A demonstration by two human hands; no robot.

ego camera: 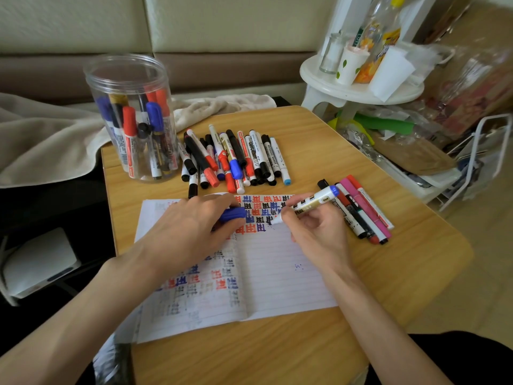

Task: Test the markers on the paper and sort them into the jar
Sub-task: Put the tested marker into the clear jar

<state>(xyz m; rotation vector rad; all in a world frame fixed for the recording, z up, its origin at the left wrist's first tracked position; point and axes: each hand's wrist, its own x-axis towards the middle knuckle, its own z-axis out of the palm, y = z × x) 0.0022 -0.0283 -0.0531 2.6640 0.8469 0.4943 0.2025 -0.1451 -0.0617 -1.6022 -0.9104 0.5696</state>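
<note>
My right hand (315, 227) grips a white marker with a blue end (311, 204), its tip touching the lined paper (277, 273) beside rows of red, blue and black test marks. My left hand (191, 226) lies on the paper and holds the marker's blue cap (232, 213) under its fingers. A clear plastic jar (133, 118) stands at the table's far left with several markers upright in it. A pile of markers (230, 158) lies behind the paper. A smaller group of markers (361, 209) lies to the right of my right hand.
The wooden table (402, 259) ends close on the right and front. A beige blanket (47, 140) lies behind the jar. A white stool (358, 90) with bottles and cups stands at the back right, above floor clutter. A white box (39, 262) sits low on the left.
</note>
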